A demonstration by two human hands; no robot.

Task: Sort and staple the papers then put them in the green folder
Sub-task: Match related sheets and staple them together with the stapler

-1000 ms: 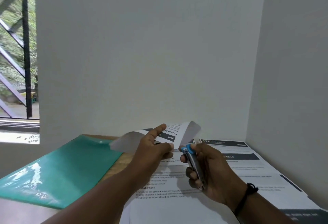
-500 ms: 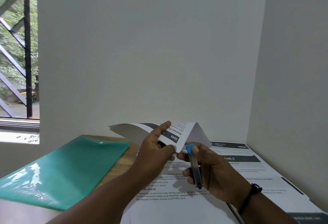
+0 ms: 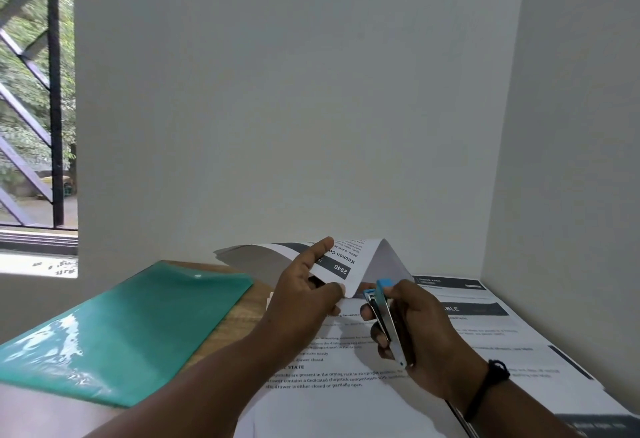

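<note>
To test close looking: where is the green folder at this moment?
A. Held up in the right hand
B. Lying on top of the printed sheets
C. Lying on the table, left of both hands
C: the green folder lies flat on the table, left of both hands, touched by neither.

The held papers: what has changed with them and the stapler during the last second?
The left hand raised the held papers and bent them into a peak. The right hand brought the stapler up to their lower corner. Both grips stayed as they were; the green folder and the sheets on the table did not move.
</note>
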